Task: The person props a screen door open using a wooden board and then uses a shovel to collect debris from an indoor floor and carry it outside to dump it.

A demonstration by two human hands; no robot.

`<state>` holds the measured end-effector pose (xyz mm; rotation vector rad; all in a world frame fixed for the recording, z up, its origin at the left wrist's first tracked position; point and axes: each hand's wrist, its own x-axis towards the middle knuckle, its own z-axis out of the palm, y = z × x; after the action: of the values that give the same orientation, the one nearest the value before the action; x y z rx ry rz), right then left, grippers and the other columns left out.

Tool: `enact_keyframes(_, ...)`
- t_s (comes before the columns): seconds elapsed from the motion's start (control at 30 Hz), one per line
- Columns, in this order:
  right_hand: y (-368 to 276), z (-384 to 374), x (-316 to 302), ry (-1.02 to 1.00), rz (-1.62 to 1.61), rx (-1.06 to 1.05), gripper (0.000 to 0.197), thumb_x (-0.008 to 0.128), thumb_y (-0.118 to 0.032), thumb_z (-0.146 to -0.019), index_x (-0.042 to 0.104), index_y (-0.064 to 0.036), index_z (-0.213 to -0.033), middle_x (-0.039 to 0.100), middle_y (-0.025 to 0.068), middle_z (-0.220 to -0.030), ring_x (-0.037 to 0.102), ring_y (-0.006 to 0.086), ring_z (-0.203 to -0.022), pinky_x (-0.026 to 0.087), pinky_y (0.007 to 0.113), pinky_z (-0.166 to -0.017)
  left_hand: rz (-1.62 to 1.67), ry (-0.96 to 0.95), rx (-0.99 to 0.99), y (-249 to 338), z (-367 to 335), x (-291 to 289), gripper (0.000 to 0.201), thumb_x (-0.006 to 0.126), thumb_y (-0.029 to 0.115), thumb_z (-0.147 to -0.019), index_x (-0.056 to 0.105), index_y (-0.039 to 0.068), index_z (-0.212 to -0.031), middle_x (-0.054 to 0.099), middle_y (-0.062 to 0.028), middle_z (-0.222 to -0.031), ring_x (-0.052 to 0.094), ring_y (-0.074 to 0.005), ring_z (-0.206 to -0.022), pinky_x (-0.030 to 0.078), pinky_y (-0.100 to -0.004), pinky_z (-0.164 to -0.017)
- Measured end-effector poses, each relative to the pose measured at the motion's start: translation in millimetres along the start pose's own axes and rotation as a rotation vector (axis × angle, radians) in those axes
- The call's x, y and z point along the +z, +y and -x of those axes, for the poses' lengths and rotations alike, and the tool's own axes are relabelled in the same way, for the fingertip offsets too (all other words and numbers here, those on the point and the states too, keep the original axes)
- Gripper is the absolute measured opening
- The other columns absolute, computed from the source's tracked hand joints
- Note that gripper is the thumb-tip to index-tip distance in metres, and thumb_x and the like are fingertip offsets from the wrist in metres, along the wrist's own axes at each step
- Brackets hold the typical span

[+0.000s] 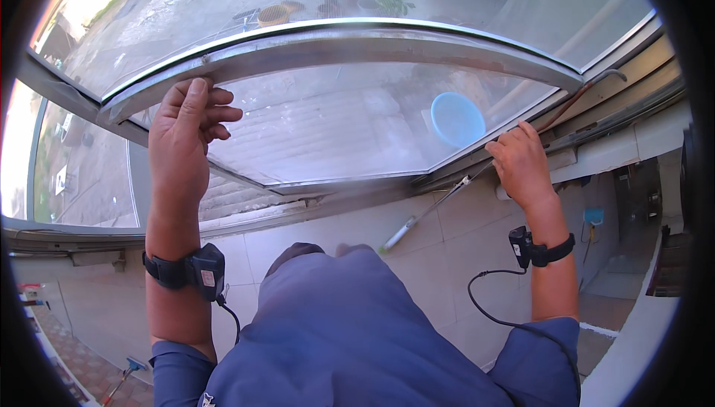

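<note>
My left hand (186, 135) is raised at the left end of a metal window frame bar (320, 51), its thumb and index tip close beneath it. The other fingers are loosely bent and apart, and I see nothing in them. At the right side of the window, my right hand (521, 163) is closed around a long thin pole (453, 192). The pole slants down to a pale, green-tipped end near the floor. A brown, hooked length beyond the hand seems to be its upper part. What the right palm covers is hidden.
Beyond the window glass (320, 128) stand a light blue basin (457, 119), a yellow-brown basket (273, 15) and a green plant (393, 2). Pale tiles (447, 277) cover the floor. A blue-headed tool (134, 364) lies at lower left. A black cable (471, 295) hangs along my right arm.
</note>
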<state>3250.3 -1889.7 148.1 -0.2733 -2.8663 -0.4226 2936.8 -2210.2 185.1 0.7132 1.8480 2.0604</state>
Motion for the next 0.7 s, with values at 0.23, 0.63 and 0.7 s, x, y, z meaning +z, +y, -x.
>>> enact_keyframes(0.23, 2, -4, 8, -0.171, -0.012, 0.138, 0.022, 0.073, -0.010, -0.069, 0.065, -0.0087, -0.089, 0.057, 0.0077, -0.079, 0.057, 0.0256, -0.088, 0.038, 0.042, -0.102, -0.018, -0.047, -0.021, -8, -55, 5, 0.026, 0.048, 0.026, -0.100, 0.058, 0.004, -0.108, 0.066, -0.0073, -0.090, 0.065, -0.0136, -0.079, 0.046, -0.0225, -0.063)
enact_keyframes(0.63, 12, -17, 48, -0.382, 0.048, 0.556, 0.025, 0.075, -0.021, -0.072, 0.065, -0.0074, -0.090, 0.062, 0.0111, -0.083, 0.060, 0.0287, -0.089, 0.038, 0.042, -0.098, 0.060, -0.298, -0.020, -44, -189, 53, 0.029, 0.047, 0.026, -0.101, 0.057, 0.001, -0.113, 0.066, -0.0083, -0.094, 0.066, -0.0144, -0.080, 0.047, -0.0223, -0.065)
enact_keyframes(0.7, 6, -23, 56, -0.406, 0.034, 0.588, 0.025, 0.075, -0.022, -0.073, 0.065, -0.0071, -0.091, 0.063, 0.0117, -0.084, 0.060, 0.0289, -0.090, 0.038, 0.042, -0.098, 0.064, -0.334, -0.008, -49, -209, 58, 0.030, 0.048, 0.025, -0.101, 0.057, 0.000, -0.114, 0.065, -0.0085, -0.095, 0.066, -0.0149, -0.081, 0.047, -0.0218, -0.064)
